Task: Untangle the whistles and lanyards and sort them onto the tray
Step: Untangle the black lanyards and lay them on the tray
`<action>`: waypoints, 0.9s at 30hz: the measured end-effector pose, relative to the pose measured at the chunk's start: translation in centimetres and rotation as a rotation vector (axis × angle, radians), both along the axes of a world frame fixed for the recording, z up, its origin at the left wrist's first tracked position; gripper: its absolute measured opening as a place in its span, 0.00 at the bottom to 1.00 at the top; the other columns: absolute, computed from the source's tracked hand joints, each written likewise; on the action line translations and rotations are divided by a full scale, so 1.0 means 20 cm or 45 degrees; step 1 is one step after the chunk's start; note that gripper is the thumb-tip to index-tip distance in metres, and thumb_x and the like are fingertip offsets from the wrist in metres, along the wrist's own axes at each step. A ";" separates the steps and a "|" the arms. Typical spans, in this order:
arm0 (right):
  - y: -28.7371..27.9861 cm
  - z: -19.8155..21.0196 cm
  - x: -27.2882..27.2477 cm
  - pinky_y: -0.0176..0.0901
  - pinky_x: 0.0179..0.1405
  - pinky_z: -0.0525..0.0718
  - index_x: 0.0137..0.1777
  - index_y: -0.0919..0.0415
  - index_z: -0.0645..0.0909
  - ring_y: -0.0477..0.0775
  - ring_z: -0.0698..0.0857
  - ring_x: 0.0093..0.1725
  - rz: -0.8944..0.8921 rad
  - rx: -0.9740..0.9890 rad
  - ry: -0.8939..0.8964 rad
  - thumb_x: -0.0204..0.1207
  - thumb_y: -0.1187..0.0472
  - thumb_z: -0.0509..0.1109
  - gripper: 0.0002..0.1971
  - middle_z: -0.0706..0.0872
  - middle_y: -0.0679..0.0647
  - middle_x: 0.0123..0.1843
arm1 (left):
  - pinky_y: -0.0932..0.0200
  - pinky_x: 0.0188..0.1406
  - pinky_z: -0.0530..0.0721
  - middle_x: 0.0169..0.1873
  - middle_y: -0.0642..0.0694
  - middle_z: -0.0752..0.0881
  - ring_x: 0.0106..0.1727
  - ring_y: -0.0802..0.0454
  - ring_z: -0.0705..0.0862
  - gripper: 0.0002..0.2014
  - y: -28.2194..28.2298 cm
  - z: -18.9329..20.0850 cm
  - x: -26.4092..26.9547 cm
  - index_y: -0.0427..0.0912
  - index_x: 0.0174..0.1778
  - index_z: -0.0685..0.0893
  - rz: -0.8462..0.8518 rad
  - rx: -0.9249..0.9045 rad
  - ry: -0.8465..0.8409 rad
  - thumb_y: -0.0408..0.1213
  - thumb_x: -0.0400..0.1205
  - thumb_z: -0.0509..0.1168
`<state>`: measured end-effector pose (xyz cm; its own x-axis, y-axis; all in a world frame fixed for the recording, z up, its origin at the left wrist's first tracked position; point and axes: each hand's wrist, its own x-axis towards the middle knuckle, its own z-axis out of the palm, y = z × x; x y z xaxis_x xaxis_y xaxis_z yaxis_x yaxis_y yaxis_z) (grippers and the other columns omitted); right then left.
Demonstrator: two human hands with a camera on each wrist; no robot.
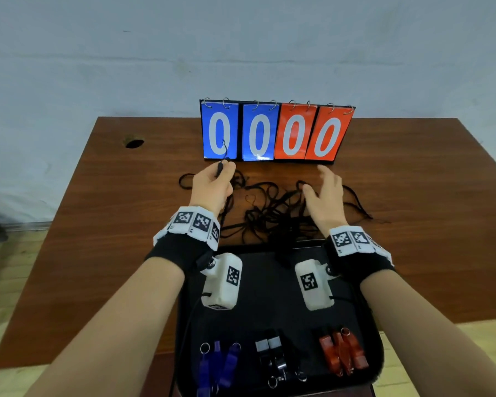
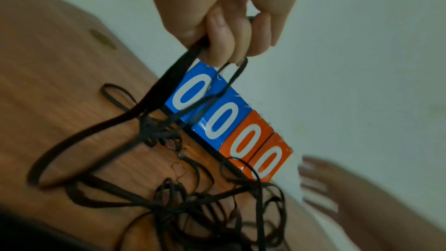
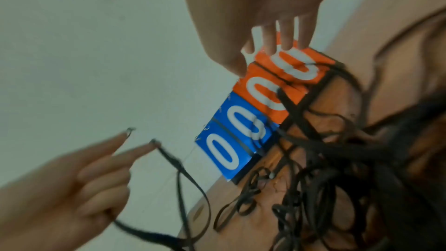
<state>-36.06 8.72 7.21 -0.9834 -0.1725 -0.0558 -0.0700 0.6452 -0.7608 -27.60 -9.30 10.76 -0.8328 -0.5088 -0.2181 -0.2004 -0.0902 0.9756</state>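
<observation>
A tangle of black lanyards (image 1: 272, 213) lies on the brown table (image 1: 98, 224) between my hands. My left hand (image 1: 216, 179) pinches one black lanyard strand (image 2: 169, 83) and lifts it above the pile, in front of the blue score cards. My right hand (image 1: 325, 186) hovers open over the right side of the tangle, fingers straight (image 3: 287, 33). The black tray (image 1: 269, 310) lies near me and holds blue whistles (image 1: 216, 365), black whistles (image 1: 274, 359) and red whistles (image 1: 344, 353) in three groups.
A flip scoreboard (image 1: 277, 131) reading 0000, blue and orange, stands just behind the lanyards. A cable hole (image 1: 133, 143) sits at the table's far left. A pale wall rises behind the table.
</observation>
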 end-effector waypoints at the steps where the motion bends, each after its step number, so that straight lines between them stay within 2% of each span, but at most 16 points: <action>1: -0.03 0.02 0.02 0.46 0.78 0.64 0.77 0.60 0.64 0.55 0.65 0.76 0.100 0.036 0.038 0.80 0.62 0.62 0.25 0.64 0.59 0.77 | 0.71 0.12 0.58 0.19 0.47 0.62 0.11 0.62 0.57 0.20 0.02 0.00 0.00 0.45 0.26 0.62 -0.036 -0.075 -0.024 0.40 0.85 0.56; 2: -0.07 0.05 0.04 0.49 0.81 0.61 0.78 0.59 0.63 0.54 0.63 0.79 0.217 -0.010 0.048 0.80 0.62 0.63 0.26 0.61 0.57 0.79 | 0.71 0.13 0.61 0.20 0.47 0.63 0.11 0.61 0.59 0.20 0.03 -0.01 0.00 0.44 0.26 0.62 -0.070 -0.148 -0.048 0.41 0.85 0.55; 4: -0.14 0.07 0.11 0.50 0.81 0.62 0.80 0.57 0.60 0.50 0.63 0.80 0.468 -0.180 -0.009 0.79 0.64 0.64 0.30 0.61 0.54 0.81 | 0.65 0.23 0.71 0.18 0.48 0.69 0.14 0.61 0.67 0.20 0.06 -0.02 0.00 0.40 0.30 0.73 -0.140 -0.295 -0.102 0.44 0.86 0.52; 6: -0.21 0.08 0.19 0.41 0.79 0.64 0.82 0.56 0.54 0.46 0.63 0.79 0.665 -0.256 -0.116 0.77 0.68 0.66 0.35 0.63 0.52 0.81 | 0.57 0.39 0.77 0.19 0.49 0.74 0.24 0.54 0.75 0.22 0.08 -0.03 0.01 0.38 0.36 0.81 -0.188 -0.503 -0.163 0.47 0.86 0.49; 7: -0.24 0.08 0.22 0.33 0.75 0.67 0.82 0.55 0.52 0.43 0.64 0.78 0.744 -0.283 -0.203 0.76 0.70 0.66 0.38 0.64 0.49 0.80 | 0.55 0.43 0.77 0.19 0.50 0.75 0.27 0.52 0.76 0.24 0.08 -0.03 0.01 0.39 0.32 0.80 -0.180 -0.572 -0.155 0.47 0.86 0.48; 9: -0.28 0.07 0.28 0.21 0.65 0.70 0.82 0.53 0.51 0.37 0.66 0.72 0.889 -0.376 -0.422 0.76 0.74 0.65 0.39 0.69 0.44 0.74 | 0.57 0.40 0.75 0.19 0.50 0.74 0.25 0.55 0.75 0.27 0.09 -0.02 0.02 0.43 0.22 0.73 -0.098 -0.555 -0.083 0.47 0.87 0.47; 11: -0.32 0.06 0.31 0.28 0.66 0.73 0.79 0.57 0.59 0.39 0.71 0.68 0.953 -0.442 -0.571 0.77 0.74 0.63 0.32 0.75 0.48 0.68 | 0.61 0.29 0.70 0.16 0.51 0.69 0.16 0.62 0.68 0.27 0.09 0.00 0.01 0.43 0.20 0.66 0.000 -0.382 0.020 0.47 0.87 0.46; 12: -0.34 0.06 0.33 0.32 0.63 0.76 0.75 0.59 0.65 0.40 0.77 0.62 0.950 -0.467 -0.614 0.79 0.71 0.63 0.25 0.80 0.50 0.62 | 0.64 0.24 0.66 0.14 0.53 0.66 0.13 0.61 0.64 0.27 0.09 0.01 0.00 0.43 0.19 0.64 0.030 -0.292 0.058 0.47 0.87 0.46; 14: -0.33 0.04 0.36 0.33 0.46 0.82 0.56 0.62 0.77 0.39 0.84 0.36 0.869 -0.523 -0.659 0.82 0.65 0.60 0.07 0.85 0.49 0.36 | 0.68 0.17 0.61 0.09 0.55 0.63 0.12 0.60 0.59 0.27 0.09 0.03 -0.01 0.44 0.20 0.62 0.058 -0.204 0.099 0.49 0.87 0.45; 15: -0.31 0.03 0.35 0.35 0.38 0.83 0.46 0.61 0.79 0.40 0.80 0.22 0.813 -0.512 -0.647 0.84 0.63 0.58 0.08 0.79 0.46 0.23 | 0.69 0.15 0.59 0.09 0.55 0.62 0.13 0.61 0.58 0.27 0.09 0.04 -0.01 0.45 0.20 0.61 0.072 -0.194 0.110 0.49 0.87 0.46; 16: -0.27 0.03 0.34 0.38 0.33 0.83 0.41 0.59 0.79 0.41 0.73 0.14 0.757 -0.479 -0.646 0.84 0.60 0.57 0.13 0.71 0.45 0.15 | 0.68 0.15 0.59 0.09 0.55 0.61 0.14 0.59 0.58 0.27 0.08 0.04 -0.01 0.45 0.20 0.60 0.091 -0.191 0.108 0.50 0.86 0.45; 18: -0.17 0.02 0.31 0.35 0.20 0.79 0.45 0.59 0.81 0.41 0.64 0.09 0.619 -0.374 -0.672 0.85 0.55 0.54 0.16 0.63 0.44 0.10 | 0.66 0.16 0.58 0.11 0.55 0.62 0.14 0.58 0.58 0.27 0.05 0.02 0.00 0.46 0.20 0.61 0.145 -0.173 0.072 0.50 0.86 0.45; 20: -0.04 -0.02 0.27 0.32 0.13 0.74 0.52 0.63 0.80 0.41 0.65 0.08 0.482 -0.211 -0.698 0.85 0.54 0.53 0.17 0.63 0.43 0.11 | 0.65 0.16 0.58 0.08 0.54 0.63 0.13 0.59 0.59 0.27 0.04 -0.01 0.01 0.45 0.20 0.61 0.195 -0.118 0.004 0.51 0.86 0.46; 22: 0.09 -0.06 0.24 0.33 0.14 0.77 0.53 0.62 0.80 0.41 0.70 0.10 0.456 0.043 -0.712 0.84 0.56 0.57 0.13 0.69 0.49 0.17 | 0.61 0.20 0.60 0.12 0.54 0.67 0.17 0.55 0.63 0.25 0.06 -0.07 0.00 0.46 0.21 0.64 0.163 -0.109 -0.078 0.50 0.85 0.51; 25: 0.23 -0.14 0.24 0.35 0.31 0.81 0.57 0.61 0.81 0.45 0.81 0.30 0.521 0.349 -0.609 0.79 0.58 0.65 0.11 0.79 0.49 0.32 | 0.61 0.24 0.63 0.24 0.50 0.70 0.23 0.54 0.66 0.15 0.18 -0.15 -0.03 0.49 0.28 0.70 -0.039 -0.119 -0.152 0.42 0.83 0.58; 27: 0.30 -0.19 0.23 0.38 0.45 0.78 0.57 0.60 0.83 0.49 0.81 0.45 0.432 0.416 -0.410 0.77 0.58 0.68 0.12 0.81 0.49 0.42 | 0.65 0.19 0.63 0.25 0.49 0.70 0.18 0.58 0.67 0.13 0.29 -0.17 -0.07 0.47 0.33 0.74 -0.164 -0.037 -0.160 0.38 0.84 0.56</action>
<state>-31.51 14.74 3.43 -0.8007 -0.3991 -0.4468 -0.1119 0.8323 -0.5430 -28.93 -3.56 7.26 -0.8585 -0.4073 -0.3114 -0.3292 -0.0277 0.9438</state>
